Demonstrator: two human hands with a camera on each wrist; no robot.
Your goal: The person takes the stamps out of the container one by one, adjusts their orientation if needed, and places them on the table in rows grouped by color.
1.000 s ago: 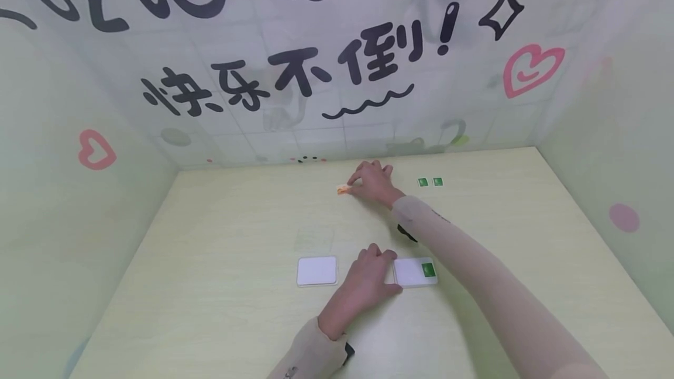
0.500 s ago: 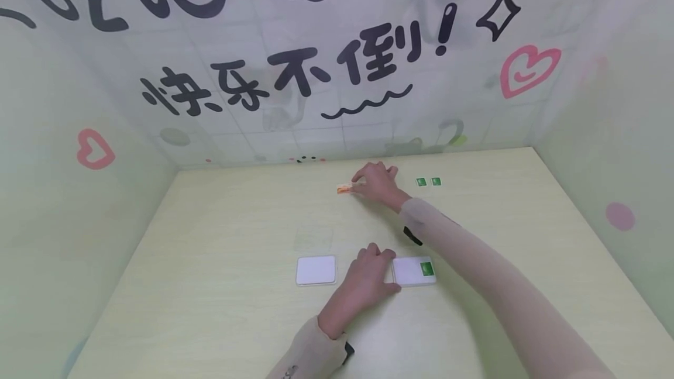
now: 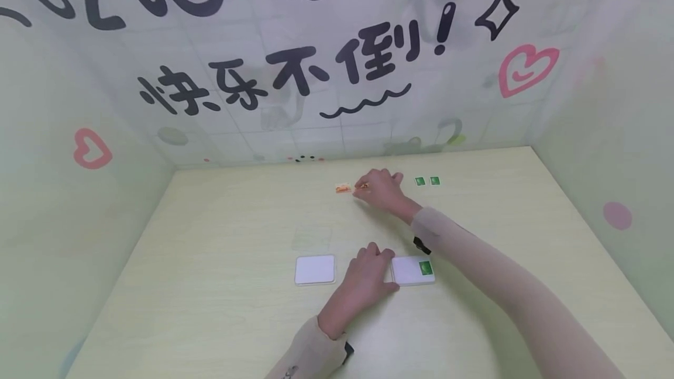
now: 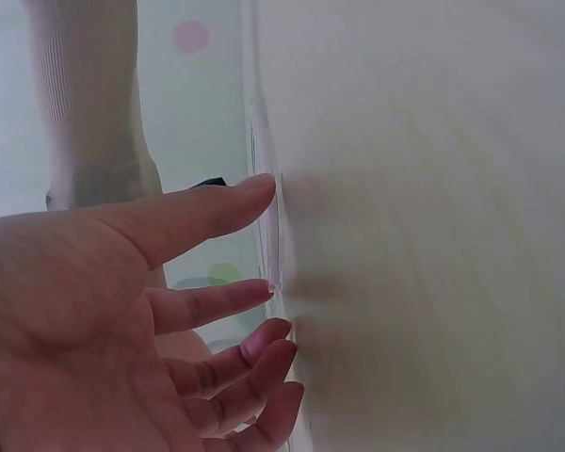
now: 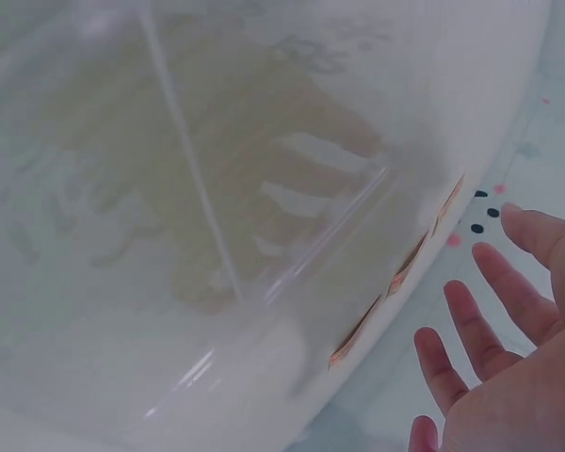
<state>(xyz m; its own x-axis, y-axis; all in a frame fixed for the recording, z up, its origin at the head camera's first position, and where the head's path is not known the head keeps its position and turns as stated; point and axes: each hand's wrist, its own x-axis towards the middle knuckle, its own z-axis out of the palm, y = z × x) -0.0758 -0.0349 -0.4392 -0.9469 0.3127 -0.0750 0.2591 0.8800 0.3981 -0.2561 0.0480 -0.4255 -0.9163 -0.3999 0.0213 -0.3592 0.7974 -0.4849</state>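
Note:
My left hand holds a flat white rectangular case between thumb and fingers at its near and far edges. In the left wrist view the case shows edge-on beside the thumb. On the case's right half sits a small green square piece. My right hand is at the back of the table, beside a small orange picture piece. Another orange piece shows between its thumb and index finger. In the right wrist view, orange pieces lie in a row, apart from the fingers.
A second white rectangular case lies left of my left hand. Behind it is a faint clear sheet. Two small green pieces lie at the back right. A printed wall bounds the table's far edge.
My right hand has let go of the orange piece it was touching and drawn a little to the right, leaving that piece on the table. The left hand keeps its place on the case.

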